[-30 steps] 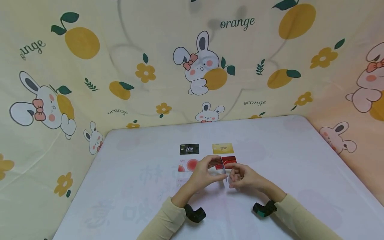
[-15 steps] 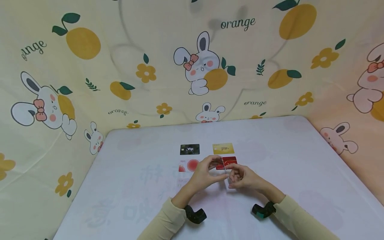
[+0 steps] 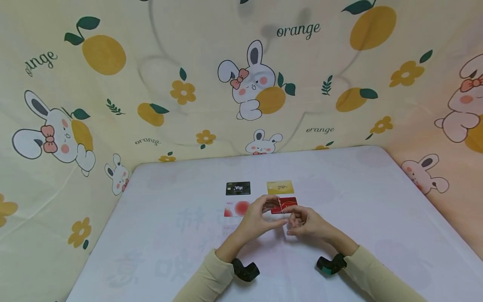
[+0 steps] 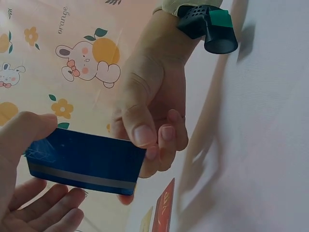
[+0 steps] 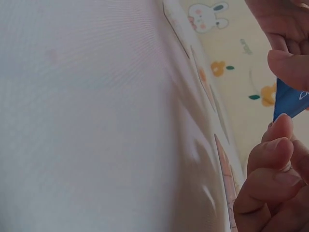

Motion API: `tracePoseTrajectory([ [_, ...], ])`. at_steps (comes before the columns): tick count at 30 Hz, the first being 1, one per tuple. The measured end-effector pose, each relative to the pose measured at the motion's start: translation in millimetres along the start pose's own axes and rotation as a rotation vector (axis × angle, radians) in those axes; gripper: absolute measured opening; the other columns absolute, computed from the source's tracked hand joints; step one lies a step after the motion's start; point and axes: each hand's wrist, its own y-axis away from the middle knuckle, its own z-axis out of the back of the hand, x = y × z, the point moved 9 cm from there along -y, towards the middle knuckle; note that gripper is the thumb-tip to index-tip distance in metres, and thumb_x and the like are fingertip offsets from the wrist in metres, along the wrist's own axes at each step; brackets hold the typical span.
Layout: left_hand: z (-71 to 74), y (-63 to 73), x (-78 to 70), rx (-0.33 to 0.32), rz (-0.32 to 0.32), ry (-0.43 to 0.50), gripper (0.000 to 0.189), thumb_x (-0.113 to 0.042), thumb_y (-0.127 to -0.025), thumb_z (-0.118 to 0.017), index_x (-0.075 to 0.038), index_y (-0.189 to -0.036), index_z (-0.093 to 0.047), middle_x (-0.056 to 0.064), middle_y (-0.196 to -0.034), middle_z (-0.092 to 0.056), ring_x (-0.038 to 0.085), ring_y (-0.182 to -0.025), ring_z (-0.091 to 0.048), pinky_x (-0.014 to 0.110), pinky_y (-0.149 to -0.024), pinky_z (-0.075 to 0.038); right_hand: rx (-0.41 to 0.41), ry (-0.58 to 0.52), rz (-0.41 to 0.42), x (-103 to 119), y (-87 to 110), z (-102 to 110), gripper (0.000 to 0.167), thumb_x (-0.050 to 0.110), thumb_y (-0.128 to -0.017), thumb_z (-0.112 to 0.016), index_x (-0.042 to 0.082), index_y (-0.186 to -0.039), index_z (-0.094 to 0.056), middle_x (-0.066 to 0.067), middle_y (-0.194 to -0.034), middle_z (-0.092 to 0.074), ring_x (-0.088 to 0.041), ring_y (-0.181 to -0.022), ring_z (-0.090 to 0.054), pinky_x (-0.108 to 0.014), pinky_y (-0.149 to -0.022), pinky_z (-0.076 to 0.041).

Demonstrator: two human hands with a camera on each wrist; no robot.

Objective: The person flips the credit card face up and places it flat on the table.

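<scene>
Between my two hands is a blue bank card (image 4: 87, 162) with a grey stripe, held up off the table. My left hand (image 3: 256, 218) grips it by its long edges, thumb on one and fingers on the other. At the card's other end my right hand (image 3: 311, 224) pinches a corner with thumb and index finger, its other fingers curled. In the head view the card is nearly edge-on; only part of its blue face shows in the right wrist view. Just behind the hands a red card (image 3: 289, 202) lies on the table, partly covered.
A black VIP card (image 3: 238, 188) and a gold card (image 3: 280, 187) lie farther back on the white-covered table (image 3: 170, 188). Left of my left hand are a white card with red circles (image 3: 241, 208) and a pale card (image 3: 229, 229), both partly hidden. A patterned cloth backdrop (image 3: 211, 96) surrounds the table.
Both hands stay almost in place with the blue card between them. The card's tilt shifts slightly in the head view, and the right hand's fingers move a little.
</scene>
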Motion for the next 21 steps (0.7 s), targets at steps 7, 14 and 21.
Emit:
tracePoseTrajectory([
  [7,3.6,-0.5,-4.3,0.003,-0.019,0.000,0.057,-0.015,-0.078,-0.079,-0.004,-0.127,-0.052,0.014,-0.121,-0.064,0.024,-0.114,-0.063,0.036,-0.102,-0.049,-0.024,0.023,-0.015,-1.8,-0.6,1.8,0.059,0.003,-0.076,-0.076,-0.016,-0.124,-0.047,0.002,-0.078,-0.052,0.000,-0.066,-0.050,-0.017,-0.060,-0.046],
  [14,5.5,0.2,-5.5,0.002,-0.032,-0.015,0.054,-0.014,-0.078,-0.079,-0.003,-0.125,-0.054,0.014,-0.120,-0.065,0.024,-0.113,-0.064,0.035,-0.101,-0.050,-0.032,0.046,-0.037,-1.6,-0.3,3.6,0.058,0.003,-0.075,-0.078,-0.013,-0.123,-0.050,0.000,-0.077,-0.050,-0.001,-0.064,-0.047,-0.018,-0.058,-0.043],
  [21,6.4,1.2,-4.0,0.015,-0.029,-0.027,0.054,-0.015,-0.080,-0.078,-0.004,-0.126,-0.054,0.015,-0.120,-0.065,0.023,-0.113,-0.064,0.029,-0.101,-0.050,-0.052,0.079,-0.051,-5.7,1.8,8.1,0.057,0.005,-0.074,-0.079,-0.010,-0.122,-0.053,0.001,-0.076,-0.048,-0.001,-0.065,-0.046,-0.020,-0.058,-0.042],
])
